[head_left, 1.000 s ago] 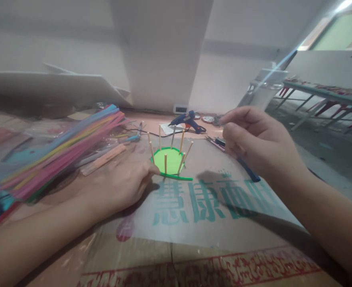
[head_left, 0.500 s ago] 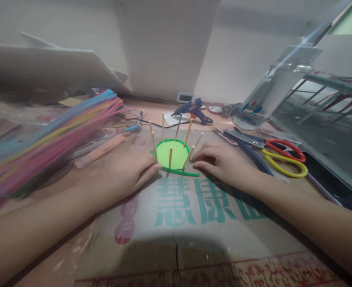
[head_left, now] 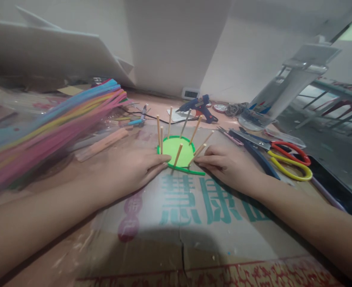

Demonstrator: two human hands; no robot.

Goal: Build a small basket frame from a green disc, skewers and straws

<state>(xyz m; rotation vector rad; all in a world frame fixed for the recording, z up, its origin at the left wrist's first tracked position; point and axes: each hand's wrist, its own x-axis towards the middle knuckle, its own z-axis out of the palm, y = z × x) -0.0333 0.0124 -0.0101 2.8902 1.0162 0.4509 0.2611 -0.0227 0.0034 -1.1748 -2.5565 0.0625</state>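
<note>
A light-green disc (head_left: pixel 180 148) lies on the cardboard with several thin wooden sticks (head_left: pixel 178 154) standing around its edge, some leaning outward. A darker green pipe cleaner (head_left: pixel 184 170) runs along the rim, and its loose end sticks out at the front right. At the disc's left front edge, the thumb and fingers of my left hand (head_left: pixel 140 165) are closed on the rim. The fingers of my right hand (head_left: pixel 225 163) are drawn together against the right edge, beside the base of a leaning stick. What lies between those right fingertips is hidden.
Bundled coloured pipe cleaners (head_left: pixel 74 119) lie at left. Behind the disc rests a blue glue gun (head_left: pixel 198 107) with its black cord. A clear bottle (head_left: pixel 271 95), pliers (head_left: pixel 261 159), scissors (head_left: pixel 291 159) and a black phone (head_left: pixel 334 187) are at right.
The camera view has shifted, so the things on the table appear slightly farther right. My right fingers have closed together at the disc's edge, and the right-hand sticks lean further outward.
</note>
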